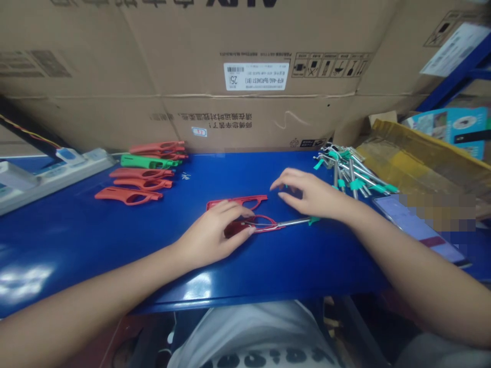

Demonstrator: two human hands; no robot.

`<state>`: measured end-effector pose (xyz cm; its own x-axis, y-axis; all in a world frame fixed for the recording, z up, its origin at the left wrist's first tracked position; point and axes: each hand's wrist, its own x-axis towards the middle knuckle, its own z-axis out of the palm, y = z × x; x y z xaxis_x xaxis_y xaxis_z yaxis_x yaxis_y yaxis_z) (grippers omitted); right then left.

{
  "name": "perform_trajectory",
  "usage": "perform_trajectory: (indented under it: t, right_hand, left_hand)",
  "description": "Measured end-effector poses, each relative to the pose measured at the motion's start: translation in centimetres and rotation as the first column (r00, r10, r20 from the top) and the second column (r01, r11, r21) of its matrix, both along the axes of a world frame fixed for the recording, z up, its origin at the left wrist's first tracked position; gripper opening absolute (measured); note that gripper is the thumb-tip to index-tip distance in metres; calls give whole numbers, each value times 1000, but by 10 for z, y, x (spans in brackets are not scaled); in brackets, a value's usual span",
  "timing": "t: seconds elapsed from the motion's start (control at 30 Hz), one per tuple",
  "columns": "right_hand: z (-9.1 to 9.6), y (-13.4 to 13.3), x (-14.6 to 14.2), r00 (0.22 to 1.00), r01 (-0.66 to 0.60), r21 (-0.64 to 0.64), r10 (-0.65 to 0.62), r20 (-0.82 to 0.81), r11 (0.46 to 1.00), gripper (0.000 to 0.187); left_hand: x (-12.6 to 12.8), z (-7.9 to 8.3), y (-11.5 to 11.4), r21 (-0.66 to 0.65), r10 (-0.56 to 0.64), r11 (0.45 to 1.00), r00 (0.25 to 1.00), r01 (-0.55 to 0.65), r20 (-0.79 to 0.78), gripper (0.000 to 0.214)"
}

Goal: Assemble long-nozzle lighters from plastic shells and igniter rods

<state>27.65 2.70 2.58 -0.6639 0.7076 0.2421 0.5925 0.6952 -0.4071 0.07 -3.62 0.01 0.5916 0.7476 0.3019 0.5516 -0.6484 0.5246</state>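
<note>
My left hand [218, 232] is curled round the back end of a red plastic lighter casing half [268, 220] on the table, thumb on the near side. A metal lighter tube [294, 223] lies with its inner end in that casing and thin wires near my thumb. A green piece [313, 221] sits on the tube's far end. Just behind lies a second red casing half [258, 199], partly hidden by my fingers. My right hand [310, 193] hovers above and right of the casings, fingers bent and apart, nothing visible in them.
Several red casings [130, 195] and a green casing [148, 162] lie at the left, near a white power strip [72, 174]. Several metal tubes [353, 174] are heaped at the right, beside a phone-like slab [422, 230]. A cardboard box [184, 122] walls the back of the blue table [291, 271].
</note>
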Motion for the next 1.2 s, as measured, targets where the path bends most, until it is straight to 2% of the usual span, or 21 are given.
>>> perform_trajectory:
  t: [0.07, 0.13, 0.23, 0.33, 0.43, 0.5, 0.57, 0.67, 0.83, 0.97, 1.1, 1.2]
  right_hand:
    - [-6, 11, 8, 989, 113, 144, -125, 83, 983, 28]
    - [-12, 20, 15, 976, 151, 171, -175, 131, 974, 28]
    - [-18, 27, 17, 978, 176, 73, -183, 101, 982, 16]
    - [-19, 26, 13, 986, 158, -65, -161, -38, 985, 5]
    - [-16, 22, 10, 982, 64, -228, -103, -161, 972, 13]
    - [-13, 20, 9, 988, -3, -265, -38, -149, 964, 20]
    - [-10, 17, 10, 997, -22, -217, 4, -83, 976, 25]
    - [-7, 14, 9, 999, -4, -115, -1, -43, 993, 30]
    - [-12, 11, 2, 999, -31, -17, 32, 21, 999, 23]
    - [-16, 9, -2, 995, -41, -16, 42, 86, 999, 17]
    - [-13, 3, -6, 999, -38, -4, 38, 39, 999, 24]
    - [-13, 0, -10, 995, -102, 4, 102, 9, 995, 31]
  left_hand:
    - [0, 0, 0, 2, 3, 1000, 1000, -3, -11, 24]
    - [-1, 0, 0, 6, -2, 1000, 1000, 2, -12, 22]
    - [-1, 0, 0, 17, -22, 1000, 1000, 22, -2, 15]
    - [-1, 0, 0, 13, -37, 999, 999, 37, -6, 12]
    - [-1, -1, 1, -9, -40, 999, 999, 40, 13, 10]
    - [0, -1, 1, -22, -37, 999, 999, 38, 34, 9]
    - [1, -1, 1, -27, -30, 999, 998, 31, 46, 9]
    - [1, -2, 0, -23, -22, 999, 999, 23, 44, 12]
    - [3, -2, 0, 27, -45, 999, 999, 45, 12, 22]
    - [5, -2, 1, 28, -47, 998, 999, 47, -13, 22]
    - [7, -2, 1, 16, -42, 999, 999, 42, -10, 14]
    - [7, -1, 0, 7, -31, 999, 999, 31, -17, 12]
